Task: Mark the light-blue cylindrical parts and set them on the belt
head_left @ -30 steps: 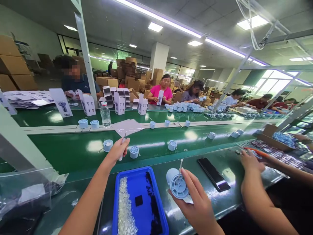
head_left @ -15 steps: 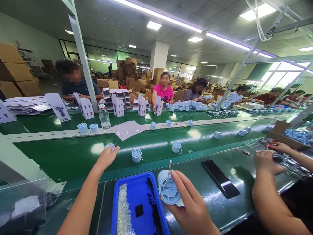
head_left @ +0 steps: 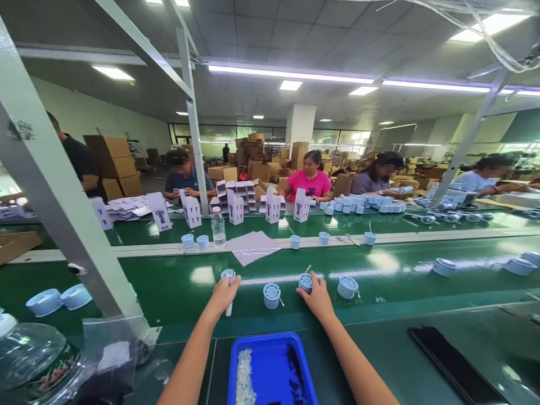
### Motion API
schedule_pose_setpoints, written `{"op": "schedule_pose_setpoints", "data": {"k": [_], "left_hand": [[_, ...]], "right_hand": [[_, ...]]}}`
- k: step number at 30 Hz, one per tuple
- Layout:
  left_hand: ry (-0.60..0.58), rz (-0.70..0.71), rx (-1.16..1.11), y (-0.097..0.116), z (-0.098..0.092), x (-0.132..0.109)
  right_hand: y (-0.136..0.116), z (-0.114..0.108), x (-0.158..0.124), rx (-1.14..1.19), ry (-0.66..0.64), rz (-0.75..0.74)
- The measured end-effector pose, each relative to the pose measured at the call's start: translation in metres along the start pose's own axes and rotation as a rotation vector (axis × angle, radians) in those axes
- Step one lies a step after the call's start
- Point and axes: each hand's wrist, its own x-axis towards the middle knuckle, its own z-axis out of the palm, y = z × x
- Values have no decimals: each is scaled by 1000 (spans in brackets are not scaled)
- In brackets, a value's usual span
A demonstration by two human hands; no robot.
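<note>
My left hand (head_left: 223, 295) is over the green conveyor belt (head_left: 169, 287), gripping a pale blue plastic cup (head_left: 228, 274) with a white rod (head_left: 229, 308) sticking out below it. My right hand (head_left: 316, 295) is shut on a pale blue spool-shaped part (head_left: 306, 283), which is partly hidden by my fingers and has a thin pin rising from it. Similar spools (head_left: 271, 295) stand on the belt on either side of that hand. Nearer me lies a blue tray (head_left: 270, 365) holding white granules and dark pieces.
Along the belt's far side stand small blue parts, a water bottle (head_left: 218, 228), and white printed boxes (head_left: 273, 207). A black phone (head_left: 455, 365) lies at lower right. A plastic bag (head_left: 113, 354) and a steel frame post (head_left: 71, 197) are at left. Co-workers sit across the line.
My right hand has moved from above the tray to the belt, taking the spool there. My left hand has drawn back with the cup. The view has swung up and the neighbouring hands are gone.
</note>
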Motion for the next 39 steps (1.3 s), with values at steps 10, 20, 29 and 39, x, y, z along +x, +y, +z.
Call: {"op": "schedule_pose_setpoints", "data": {"k": [10,20,29,39], "left_hand": [[-406,-27,-501,47,52,-50],[-121,201,438,-3,23,-14],[64,94,802,-48,18,5],[49,73,730,-38,12,8]], "right_hand": [[-97,-36,-77,565,-406,-279],[-76,-39,-105,771,-188,-47],[-75,-19,-126,872,-436,-69],[-71,-7,-130,705,-453,-159]]}}
